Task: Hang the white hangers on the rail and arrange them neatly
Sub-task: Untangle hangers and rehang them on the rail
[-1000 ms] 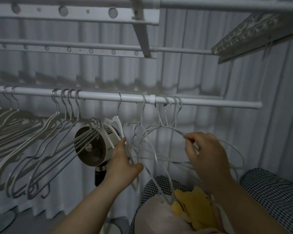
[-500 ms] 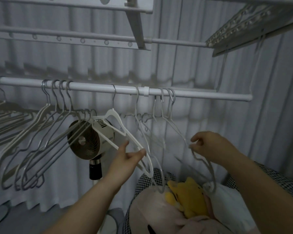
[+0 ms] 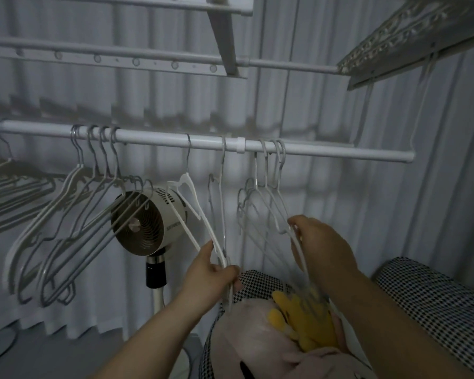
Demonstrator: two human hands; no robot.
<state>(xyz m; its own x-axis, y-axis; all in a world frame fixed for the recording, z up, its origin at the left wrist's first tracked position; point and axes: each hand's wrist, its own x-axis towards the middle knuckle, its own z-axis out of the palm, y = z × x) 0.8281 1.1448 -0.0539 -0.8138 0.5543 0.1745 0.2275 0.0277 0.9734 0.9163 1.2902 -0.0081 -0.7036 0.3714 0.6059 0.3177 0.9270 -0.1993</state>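
Left hand (image 3: 211, 274): thumb and fingers pinch the lower arm of a white hanger (image 3: 192, 212).
Right hand (image 3: 320, 244): fingers curled round the wire of the three hangers (image 3: 271, 198); blur hides how many of them it grips.
Rail (image 3: 162, 138): runs level above both hands; its end cap (image 3: 409, 160) is up and to the right of the right hand.
Open room: bare rail between the three hooks and the end cap; another bare stretch up and left of the left hand, as far as the four hangers (image 3: 74, 214).
Count: four hooks bunched left of the left hand, one for the white hanger, one for a thin hanger (image 3: 222, 192) between the hands, three above the right hand; more hangers (image 3: 6, 181) run off the far-left edge, uncounted.
White hanger axis: hook on the rail, body tilted, long axis slanting from upper left down to the left hand.
Four hangers axis: they slope down and leftward, away from the left hand.
Fan (image 3: 148, 222): just left of the left hand, behind the white hanger.
Below the hands: a yellow plush (image 3: 304, 318) and a checked cushion (image 3: 435, 302).
Behind: a curtain (image 3: 449, 187).
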